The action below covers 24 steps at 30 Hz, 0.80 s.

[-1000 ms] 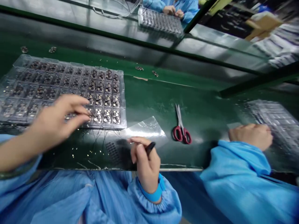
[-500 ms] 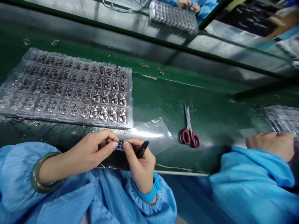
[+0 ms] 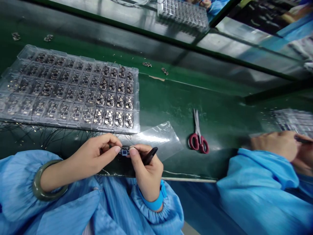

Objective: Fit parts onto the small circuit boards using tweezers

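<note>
A small circuit board [image 3: 124, 151] with a blue square on it is held between my two hands, close to the table's front edge. My left hand [image 3: 101, 153] pinches its left end with thumb and forefinger. My right hand [image 3: 146, 169] grips the right end between thumb and forefinger. A black, pen-like tool [image 3: 150, 156] is tucked in the same right hand; its working end is hidden by the fingers. Just beyond my hands lies a clear plastic sheet [image 3: 162, 138]. Behind my left hand, a clear compartment tray [image 3: 117, 129] carries many similar boards.
Red-handled scissors [image 3: 198, 135] lie to the right, blades pointing away. Thin black wires [image 3: 52, 135] lie along the tray's near side. Several loose parts, one a small board [image 3: 147, 64], are at the back. A co-worker's blurred hand [image 3: 276, 145] is at far right.
My hands keep hold of the board and have barely shifted; its blue square shows more clearly. At right, the co-worker's hands have moved, and a dark tool shows there.
</note>
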Each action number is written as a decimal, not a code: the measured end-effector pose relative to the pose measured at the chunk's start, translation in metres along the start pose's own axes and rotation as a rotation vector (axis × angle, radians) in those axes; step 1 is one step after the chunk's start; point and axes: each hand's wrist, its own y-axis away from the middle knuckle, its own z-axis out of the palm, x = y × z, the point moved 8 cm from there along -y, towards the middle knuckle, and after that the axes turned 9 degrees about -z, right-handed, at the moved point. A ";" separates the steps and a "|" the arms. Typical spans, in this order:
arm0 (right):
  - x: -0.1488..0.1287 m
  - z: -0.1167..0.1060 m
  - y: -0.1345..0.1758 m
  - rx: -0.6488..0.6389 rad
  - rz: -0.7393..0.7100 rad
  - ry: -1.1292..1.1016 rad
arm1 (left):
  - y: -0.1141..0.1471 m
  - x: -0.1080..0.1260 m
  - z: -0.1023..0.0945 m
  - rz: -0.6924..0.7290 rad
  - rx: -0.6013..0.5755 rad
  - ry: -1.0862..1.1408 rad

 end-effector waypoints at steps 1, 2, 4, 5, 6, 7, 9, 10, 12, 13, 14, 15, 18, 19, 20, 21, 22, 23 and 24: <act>0.000 0.000 0.000 -0.001 0.001 0.002 | 0.000 0.001 0.000 0.012 0.000 0.002; 0.000 0.001 0.000 -0.003 0.002 0.004 | -0.001 0.002 0.000 0.022 -0.002 0.001; -0.001 0.002 0.001 -0.007 -0.001 0.010 | -0.001 0.003 0.000 0.036 0.000 -0.005; -0.001 0.002 0.001 -0.009 -0.006 0.015 | -0.002 0.003 0.000 0.037 0.002 -0.004; -0.002 0.003 0.001 -0.009 -0.013 0.021 | -0.002 0.003 0.000 0.038 0.004 0.000; -0.003 0.003 0.001 -0.008 -0.021 0.025 | -0.002 0.002 -0.001 0.039 0.003 0.010; -0.004 0.003 0.002 0.001 -0.032 0.032 | -0.002 0.002 -0.001 0.032 -0.001 0.038; -0.004 0.002 0.002 0.007 -0.035 0.033 | -0.002 0.001 -0.001 0.025 -0.006 0.050; -0.005 0.001 0.002 0.020 -0.037 0.037 | -0.002 0.001 -0.001 0.014 -0.009 0.065; -0.005 0.001 0.002 0.027 -0.038 0.041 | -0.001 0.001 -0.001 0.012 -0.010 0.069; -0.005 0.000 0.003 0.035 -0.038 0.046 | -0.001 0.001 -0.001 0.014 -0.012 0.075; -0.005 -0.001 0.003 0.043 -0.035 0.051 | -0.001 0.001 -0.001 0.018 -0.016 0.081; -0.004 -0.002 0.003 0.064 -0.025 0.060 | -0.001 0.000 0.000 0.012 -0.020 0.089; -0.004 -0.002 0.003 0.068 -0.022 0.060 | -0.001 0.000 0.000 0.006 -0.023 0.090; -0.004 -0.002 0.003 0.071 -0.020 0.058 | -0.001 -0.001 0.000 0.002 -0.026 0.090; -0.004 -0.002 0.003 0.073 -0.017 0.057 | -0.001 -0.001 0.000 0.001 -0.027 0.091; -0.004 -0.001 0.004 0.074 -0.011 0.056 | -0.001 -0.001 0.000 0.003 -0.025 0.092; -0.003 -0.001 0.004 0.074 -0.003 0.055 | -0.002 -0.001 0.000 0.007 -0.022 0.090; -0.002 -0.001 0.004 0.074 0.006 0.053 | -0.002 -0.001 -0.001 0.013 -0.016 0.086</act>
